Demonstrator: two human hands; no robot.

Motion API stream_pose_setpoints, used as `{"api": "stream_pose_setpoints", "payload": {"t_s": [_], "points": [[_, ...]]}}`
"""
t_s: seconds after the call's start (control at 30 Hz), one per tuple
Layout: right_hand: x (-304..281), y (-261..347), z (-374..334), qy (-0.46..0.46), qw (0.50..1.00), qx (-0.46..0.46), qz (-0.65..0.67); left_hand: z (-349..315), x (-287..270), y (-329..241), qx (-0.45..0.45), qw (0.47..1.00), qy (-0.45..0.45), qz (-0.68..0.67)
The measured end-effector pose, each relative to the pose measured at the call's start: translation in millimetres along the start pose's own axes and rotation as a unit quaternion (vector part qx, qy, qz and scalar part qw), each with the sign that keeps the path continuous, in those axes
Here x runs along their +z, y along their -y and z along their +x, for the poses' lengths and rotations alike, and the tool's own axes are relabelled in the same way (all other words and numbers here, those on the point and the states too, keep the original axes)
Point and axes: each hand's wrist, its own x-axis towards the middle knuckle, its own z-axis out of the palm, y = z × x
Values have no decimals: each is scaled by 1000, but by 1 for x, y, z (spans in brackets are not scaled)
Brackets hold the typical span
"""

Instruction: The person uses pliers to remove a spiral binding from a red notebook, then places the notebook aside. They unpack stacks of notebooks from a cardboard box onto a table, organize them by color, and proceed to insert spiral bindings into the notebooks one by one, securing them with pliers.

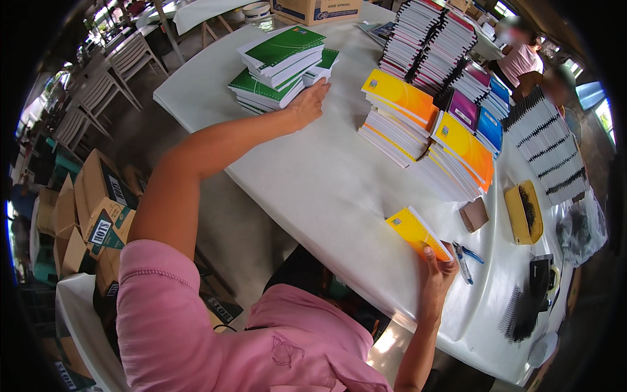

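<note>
My right hand (439, 269) grips the lower right end of a yellow and orange notebook (418, 234) near the table's front edge, thumb on its cover. Far off at the left, my left hand (309, 104) reaches to stacked green notebooks (286, 47), its fingers stretched out against the near side of the pile. Nothing shows clearly held in it. Close to my right hand lie blue-handled pliers (465, 262) and a small brown block (474, 214). Beyond them stand piles of yellow and orange notebooks (400, 98).
Tall stacks of spiral-bound notebooks (428, 46) rise at the back, beside purple (465, 108) and blue (490, 127) ones. A yellow container (524, 212) holds dark wire pieces. Black binding coils (518, 317) lie at the right. Cardboard boxes (98, 215) stand left; a person (522, 60) sits far right.
</note>
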Motion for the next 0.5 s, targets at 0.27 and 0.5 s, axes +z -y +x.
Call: {"api": "stream_pose_setpoints", "payload": {"t_s": [0.27, 0.5], "points": [[-3, -4, 1, 5, 1000, 7, -2, 4, 16, 7, -12, 1000, -11, -23], [0, 8, 1, 4, 999, 16, -48, 4, 75, 23, -32, 997, -70, -5]]}}
